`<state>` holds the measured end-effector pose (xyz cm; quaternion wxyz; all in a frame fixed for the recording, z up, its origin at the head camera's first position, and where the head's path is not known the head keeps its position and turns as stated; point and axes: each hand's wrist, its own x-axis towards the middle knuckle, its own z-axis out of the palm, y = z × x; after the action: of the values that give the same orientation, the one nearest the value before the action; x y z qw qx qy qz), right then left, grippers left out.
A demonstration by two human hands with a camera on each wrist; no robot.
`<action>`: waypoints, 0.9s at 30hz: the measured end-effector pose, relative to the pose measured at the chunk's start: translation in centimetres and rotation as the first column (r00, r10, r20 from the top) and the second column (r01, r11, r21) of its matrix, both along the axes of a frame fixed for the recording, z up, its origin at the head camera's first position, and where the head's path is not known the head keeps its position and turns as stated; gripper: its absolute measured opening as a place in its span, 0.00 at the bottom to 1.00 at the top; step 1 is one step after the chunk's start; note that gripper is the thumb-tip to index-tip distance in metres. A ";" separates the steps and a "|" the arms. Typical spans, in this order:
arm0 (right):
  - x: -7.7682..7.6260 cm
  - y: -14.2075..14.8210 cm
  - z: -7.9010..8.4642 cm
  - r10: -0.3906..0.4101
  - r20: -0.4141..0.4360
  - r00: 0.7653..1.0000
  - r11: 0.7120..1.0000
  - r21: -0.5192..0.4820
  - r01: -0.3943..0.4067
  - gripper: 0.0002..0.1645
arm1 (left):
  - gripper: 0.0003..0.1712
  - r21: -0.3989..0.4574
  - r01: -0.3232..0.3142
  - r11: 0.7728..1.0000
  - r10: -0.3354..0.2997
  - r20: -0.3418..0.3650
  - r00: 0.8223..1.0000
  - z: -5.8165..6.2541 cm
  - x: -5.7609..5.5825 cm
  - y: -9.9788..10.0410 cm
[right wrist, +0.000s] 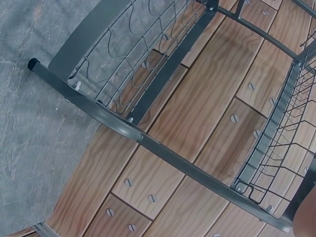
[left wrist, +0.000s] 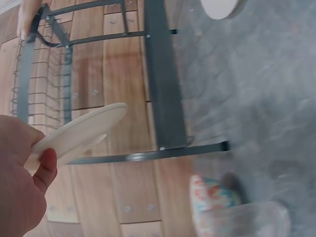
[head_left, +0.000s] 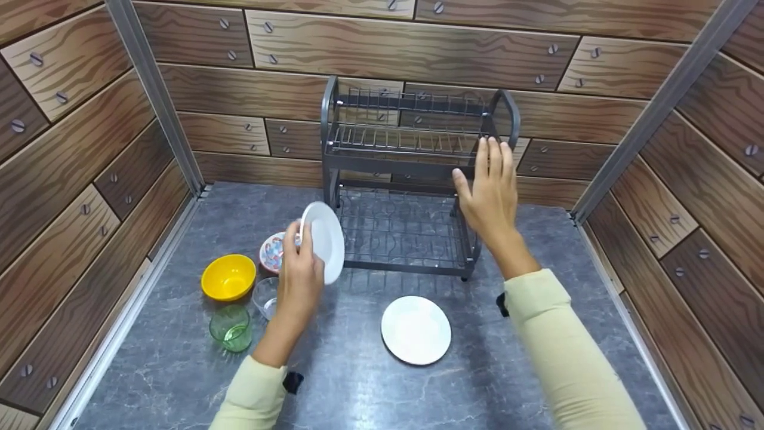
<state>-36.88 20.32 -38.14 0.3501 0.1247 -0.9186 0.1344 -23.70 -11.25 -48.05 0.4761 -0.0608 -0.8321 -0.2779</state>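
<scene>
My left hand pinches a white plate by its edge, tilted steeply. In the left wrist view the thumb lies against the plate's rim, with the rack frame behind it. My right hand is at the right end of the black two-tier dish rack, fingers straight and pointing up along the upper tier. Only a sliver of that hand shows in the right wrist view, beside the rack's end. A second white plate lies flat on the grey surface in front of the rack.
Left of the rack stand a yellow bowl, a green glass, a clear glass bowl partly behind my left arm, and a patterned dish. Wood-pattern walls enclose the back and sides, with metal posts at the corners.
</scene>
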 end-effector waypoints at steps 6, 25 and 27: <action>-0.1 -0.1 -0.1 0.001 -0.003 1.000 1.000 -0.004 -0.001 0.45 | 0.30 -0.012 -0.010 1.000 0.010 -0.042 0.999 4.3 -0.7 -1.0; -0.2 -0.2 -0.2 -0.009 -0.017 1.000 1.000 -0.009 0.008 0.45 | 0.31 0.027 0.010 1.000 -0.005 -0.157 0.988 15.5 -2.7 -1.2; -0.2 -0.2 -0.3 -0.013 -0.018 1.000 1.000 -0.012 0.012 0.45 | 0.31 0.007 0.021 1.000 -0.019 -0.163 0.986 16.2 -3.2 -1.0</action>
<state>-37.11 20.14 -38.44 0.3601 0.1181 -0.9153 0.1364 -26.90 -12.21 -31.86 0.5399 -0.0897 -0.7886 -0.2803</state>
